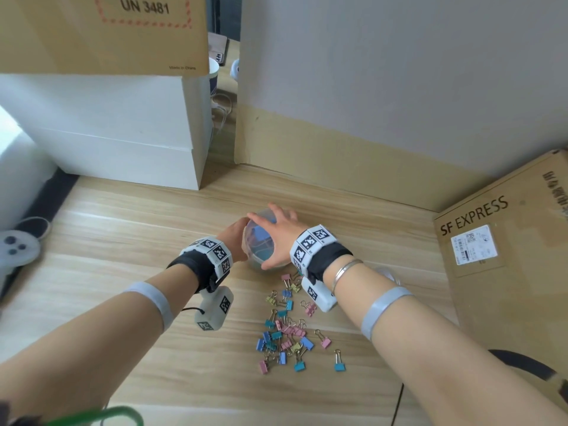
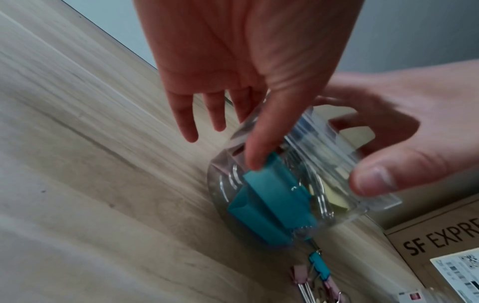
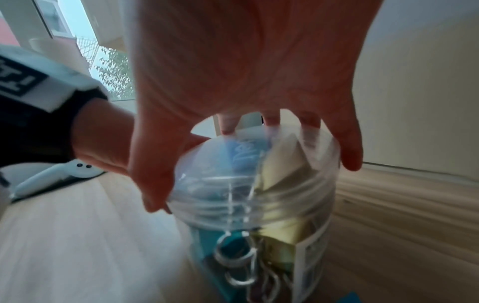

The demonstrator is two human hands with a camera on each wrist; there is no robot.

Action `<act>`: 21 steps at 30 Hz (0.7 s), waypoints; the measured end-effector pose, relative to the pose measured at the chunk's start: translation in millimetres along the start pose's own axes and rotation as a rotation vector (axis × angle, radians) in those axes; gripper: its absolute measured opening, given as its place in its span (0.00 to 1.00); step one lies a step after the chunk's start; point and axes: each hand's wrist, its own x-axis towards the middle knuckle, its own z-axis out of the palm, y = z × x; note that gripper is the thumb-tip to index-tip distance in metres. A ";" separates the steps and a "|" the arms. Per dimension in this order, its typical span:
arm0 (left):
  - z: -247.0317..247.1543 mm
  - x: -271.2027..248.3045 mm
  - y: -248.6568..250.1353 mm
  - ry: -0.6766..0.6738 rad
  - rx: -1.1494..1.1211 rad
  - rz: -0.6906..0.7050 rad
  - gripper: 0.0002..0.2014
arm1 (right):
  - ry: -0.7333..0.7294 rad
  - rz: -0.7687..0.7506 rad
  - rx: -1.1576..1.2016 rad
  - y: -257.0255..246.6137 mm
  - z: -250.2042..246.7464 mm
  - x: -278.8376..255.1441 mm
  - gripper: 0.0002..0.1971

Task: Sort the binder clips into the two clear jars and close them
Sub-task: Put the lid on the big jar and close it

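A clear jar stands on the wooden table, holding large teal and pale yellow binder clips. My left hand grips the jar's left side, its thumb pressed on the wall. My right hand is spread over the top, thumb and fingers curled round the clear lid, which sits on the jar's mouth. Several small pink, blue, teal and yellow clips lie loose in front of the jar. A second jar is not clearly in view.
An SF Express cardboard box stands at the right. Stacked white boxes and a brown carton fill the back left. A grey wall panel rises behind the jar. A white controller lies at the far left.
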 end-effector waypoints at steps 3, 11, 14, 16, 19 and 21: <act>1.1 0.4 1.7 -0.026 -0.054 0.012 0.50 | -0.012 -0.025 -0.021 4.0 0.6 4.6 0.55; 9.6 3.9 -5.4 -0.038 -0.096 -0.011 0.59 | 0.105 0.193 0.062 -8.0 15.7 3.3 0.55; 7.3 3.7 -6.1 -0.049 -0.121 -0.018 0.58 | 0.098 0.340 0.215 -19.1 16.8 6.3 0.56; 7.0 2.8 -5.0 -0.057 -0.098 -0.013 0.59 | 0.016 0.281 0.282 -15.1 12.1 5.0 0.57; 6.7 2.4 -3.6 -0.046 -0.068 -0.036 0.61 | -0.071 0.053 0.125 -2.7 1.3 0.2 0.60; 7.4 2.6 -3.1 -0.032 -0.081 -0.054 0.58 | -0.062 0.009 0.021 -0.3 -0.6 1.3 0.59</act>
